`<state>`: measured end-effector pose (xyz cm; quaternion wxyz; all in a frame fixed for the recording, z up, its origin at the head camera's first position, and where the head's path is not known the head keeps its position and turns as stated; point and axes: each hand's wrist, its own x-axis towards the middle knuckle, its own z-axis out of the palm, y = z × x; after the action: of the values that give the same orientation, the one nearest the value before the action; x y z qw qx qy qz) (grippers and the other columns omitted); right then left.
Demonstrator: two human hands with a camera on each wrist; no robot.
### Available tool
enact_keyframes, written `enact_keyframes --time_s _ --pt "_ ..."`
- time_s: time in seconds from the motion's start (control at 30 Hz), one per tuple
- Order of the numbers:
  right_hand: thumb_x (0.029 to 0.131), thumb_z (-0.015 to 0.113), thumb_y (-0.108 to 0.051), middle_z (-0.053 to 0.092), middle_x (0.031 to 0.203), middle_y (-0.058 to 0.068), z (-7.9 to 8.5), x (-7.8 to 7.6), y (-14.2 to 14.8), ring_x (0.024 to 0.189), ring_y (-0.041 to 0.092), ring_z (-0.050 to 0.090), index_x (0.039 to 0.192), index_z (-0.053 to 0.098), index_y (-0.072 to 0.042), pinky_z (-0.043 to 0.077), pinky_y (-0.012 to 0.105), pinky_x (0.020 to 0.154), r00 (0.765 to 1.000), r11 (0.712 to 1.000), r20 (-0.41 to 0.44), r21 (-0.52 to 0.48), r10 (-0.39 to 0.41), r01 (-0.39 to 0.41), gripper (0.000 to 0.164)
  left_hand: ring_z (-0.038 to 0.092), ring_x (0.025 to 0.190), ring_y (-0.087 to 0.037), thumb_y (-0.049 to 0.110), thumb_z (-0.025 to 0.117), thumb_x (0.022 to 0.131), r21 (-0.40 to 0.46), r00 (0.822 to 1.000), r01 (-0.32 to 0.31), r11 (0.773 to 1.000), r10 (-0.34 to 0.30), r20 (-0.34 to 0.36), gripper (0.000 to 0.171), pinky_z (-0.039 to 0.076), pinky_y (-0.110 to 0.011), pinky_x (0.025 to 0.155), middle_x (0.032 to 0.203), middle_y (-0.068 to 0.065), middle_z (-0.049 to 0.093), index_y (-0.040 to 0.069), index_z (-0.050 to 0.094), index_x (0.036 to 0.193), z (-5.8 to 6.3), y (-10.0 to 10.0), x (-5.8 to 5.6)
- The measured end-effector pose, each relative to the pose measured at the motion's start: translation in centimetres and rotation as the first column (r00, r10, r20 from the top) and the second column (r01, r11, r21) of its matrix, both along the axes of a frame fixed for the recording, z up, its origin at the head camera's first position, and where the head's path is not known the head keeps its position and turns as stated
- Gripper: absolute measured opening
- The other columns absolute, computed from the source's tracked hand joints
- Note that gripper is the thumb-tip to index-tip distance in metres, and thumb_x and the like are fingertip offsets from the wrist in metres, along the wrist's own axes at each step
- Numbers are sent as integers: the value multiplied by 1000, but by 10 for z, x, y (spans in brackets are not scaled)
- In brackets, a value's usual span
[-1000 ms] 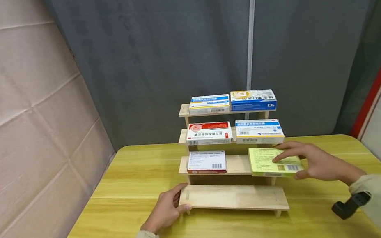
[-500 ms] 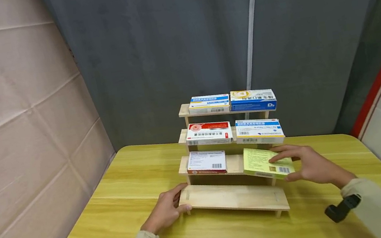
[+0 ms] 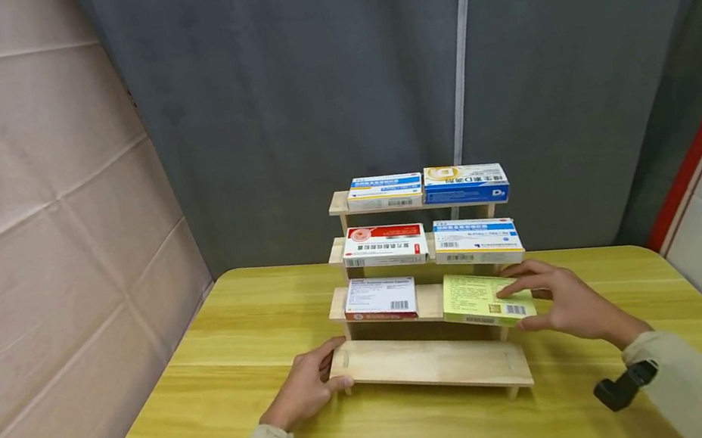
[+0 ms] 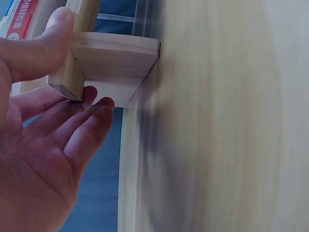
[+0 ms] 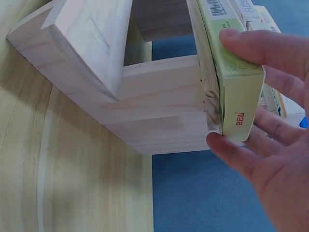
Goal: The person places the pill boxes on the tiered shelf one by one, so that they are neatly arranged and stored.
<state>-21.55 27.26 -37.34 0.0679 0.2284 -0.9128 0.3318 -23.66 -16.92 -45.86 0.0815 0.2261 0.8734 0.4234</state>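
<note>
A stepped wooden rack [image 3: 429, 364] stands on the table with medicine boxes on its upper three tiers; its lowest tier is bare. My left hand [image 3: 305, 387] grips the left end of that lowest tier, thumb on top and fingertips beneath in the left wrist view. At the right side, my right hand [image 3: 571, 303] holds a yellow-green medicine box [image 3: 477, 298] by its right end, thumb along the near edge. This box lies on the second tier from the bottom. Left of it, across a gap, sits a white medicine box [image 3: 380, 298] with a dark red side.
On the tier above lie a red-and-white box [image 3: 385, 246] and a blue-and-white box [image 3: 477, 240]. The top tier bears another blue-and-white box [image 3: 385, 191] and a vitamin D box [image 3: 466, 184]. A grey curtain [image 3: 305, 104] hangs behind the wooden table [image 3: 216, 409].
My right hand has slid the yellow-green box leftward along its tier, nearer the white box, and its slant has straightened since half a second ago. My left hand has stayed put.
</note>
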Motion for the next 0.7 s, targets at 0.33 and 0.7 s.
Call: enact_keyframes --time_s 0.33,0.7 --pt "82 84 -21 51 139 21 -10 1 0 126 47 50 119 74 -17 51 76 91 1000 997 11 -69 -14 14 39 53 138 -35 21 70 94 -10 1000 -1 1000 1 -1 69 53 -40 109 153 -23 47 4 40 153 0 0 0" --pt "87 80 -26 47 150 25 -13 -1 -1 135 52 45 122 74 -19 50 72 98 999 998 37 -57 -18 20 37 52 138 -36 21 70 95 -9 1000 11 1000 -11 -1 69 52 -40 109 154 -24 45 2 39 153 2 0 0"
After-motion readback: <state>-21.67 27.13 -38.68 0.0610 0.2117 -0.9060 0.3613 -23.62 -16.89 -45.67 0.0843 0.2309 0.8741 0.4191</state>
